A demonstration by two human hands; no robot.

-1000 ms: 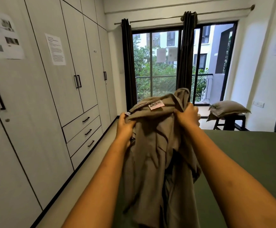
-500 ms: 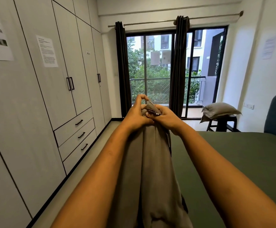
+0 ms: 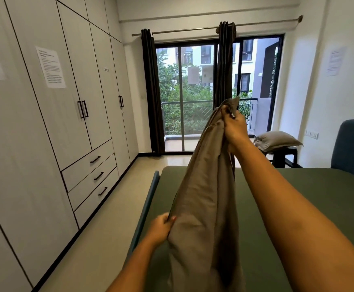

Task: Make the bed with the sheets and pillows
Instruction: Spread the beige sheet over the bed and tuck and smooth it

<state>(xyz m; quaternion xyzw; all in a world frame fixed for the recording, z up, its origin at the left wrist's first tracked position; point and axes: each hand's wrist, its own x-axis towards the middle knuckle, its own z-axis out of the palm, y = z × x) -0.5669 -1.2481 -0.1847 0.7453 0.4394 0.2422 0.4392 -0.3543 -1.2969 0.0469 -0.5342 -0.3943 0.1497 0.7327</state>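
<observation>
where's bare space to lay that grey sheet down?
Free: the green mattress right of the right hand, out to the blue headboard; also the strip between the hanging grey sheet and the bed's left edge, past the left hand. Crowded: the stool, taken by a pillow.

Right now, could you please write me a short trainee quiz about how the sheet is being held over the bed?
1. True or false: both hands grip the grey sheet.
2. Which hand is higher? A) left hand B) right hand
3. Fill in: the grey pillow rests on a dark ____ by the window, not on the bed.

Key: 1 true; 2 B; 3 stool.
</observation>
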